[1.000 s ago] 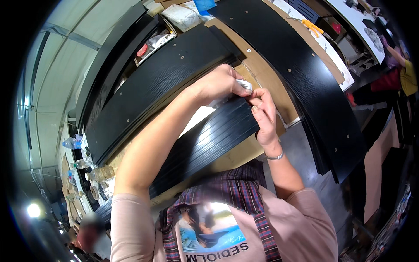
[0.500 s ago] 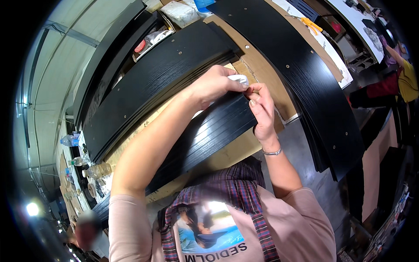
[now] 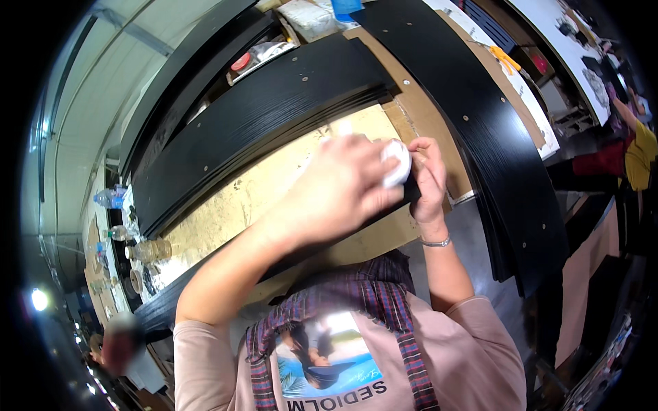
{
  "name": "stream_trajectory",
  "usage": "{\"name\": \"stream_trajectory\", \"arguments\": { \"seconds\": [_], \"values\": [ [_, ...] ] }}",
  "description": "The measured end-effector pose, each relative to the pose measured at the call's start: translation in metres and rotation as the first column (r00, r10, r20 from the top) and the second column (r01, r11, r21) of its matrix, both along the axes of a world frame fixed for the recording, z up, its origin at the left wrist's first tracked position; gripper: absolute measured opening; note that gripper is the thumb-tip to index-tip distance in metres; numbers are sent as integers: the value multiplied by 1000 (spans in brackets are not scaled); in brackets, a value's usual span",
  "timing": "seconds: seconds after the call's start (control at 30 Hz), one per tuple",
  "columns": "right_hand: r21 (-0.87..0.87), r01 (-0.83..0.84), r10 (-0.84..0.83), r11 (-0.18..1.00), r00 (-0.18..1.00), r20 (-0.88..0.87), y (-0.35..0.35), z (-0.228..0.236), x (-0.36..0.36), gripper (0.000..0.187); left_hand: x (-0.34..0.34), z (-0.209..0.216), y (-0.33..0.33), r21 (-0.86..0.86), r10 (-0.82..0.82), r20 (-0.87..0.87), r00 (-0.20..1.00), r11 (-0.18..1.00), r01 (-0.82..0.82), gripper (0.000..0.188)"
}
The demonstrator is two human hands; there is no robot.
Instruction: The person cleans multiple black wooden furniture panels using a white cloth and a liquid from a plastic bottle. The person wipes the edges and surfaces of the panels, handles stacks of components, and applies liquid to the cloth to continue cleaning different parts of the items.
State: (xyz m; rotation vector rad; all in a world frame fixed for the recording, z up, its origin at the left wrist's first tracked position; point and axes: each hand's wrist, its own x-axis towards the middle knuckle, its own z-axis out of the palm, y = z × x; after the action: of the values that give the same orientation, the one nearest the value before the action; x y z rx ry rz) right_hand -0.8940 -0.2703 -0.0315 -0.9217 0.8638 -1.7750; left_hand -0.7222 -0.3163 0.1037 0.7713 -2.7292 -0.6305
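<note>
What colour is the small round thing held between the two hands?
White; the small round thing shows clearly in the head view.

A scuffed yellowish bench (image 3: 226,219) carries long black panels (image 3: 274,103) toward twelve o'clock. Bottles (image 3: 113,198) stand at nine. A bright lamp (image 3: 39,299) glares at eight. More tables (image 3: 548,27) lie at two.

Since a second ago the left hand (image 3: 339,188) has risen off the black slatted panel (image 3: 260,130) toward the camera, now hiding most of the near panel beneath it, while the white roll (image 3: 396,163) it grips has lifted with it, the right hand (image 3: 428,171) staying pressed alongside.
</note>
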Motion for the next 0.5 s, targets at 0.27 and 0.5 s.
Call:
{"name": "stream_trajectory", "arguments": {
  "seconds": [0.27, 0.5],
  "values": [
    [-13, -12, 10, 1000, 989, -147, -5, -14, -4, 33, 214, -29, 118, -37, 619, 134, 774, 783, -620, 29],
    [129, -201, 217, 971, 969, -119, -5, 6, -15, 43, 134, -34, 113, -127, 422, 4, 907, 900, -418, 34]
  ]
}}
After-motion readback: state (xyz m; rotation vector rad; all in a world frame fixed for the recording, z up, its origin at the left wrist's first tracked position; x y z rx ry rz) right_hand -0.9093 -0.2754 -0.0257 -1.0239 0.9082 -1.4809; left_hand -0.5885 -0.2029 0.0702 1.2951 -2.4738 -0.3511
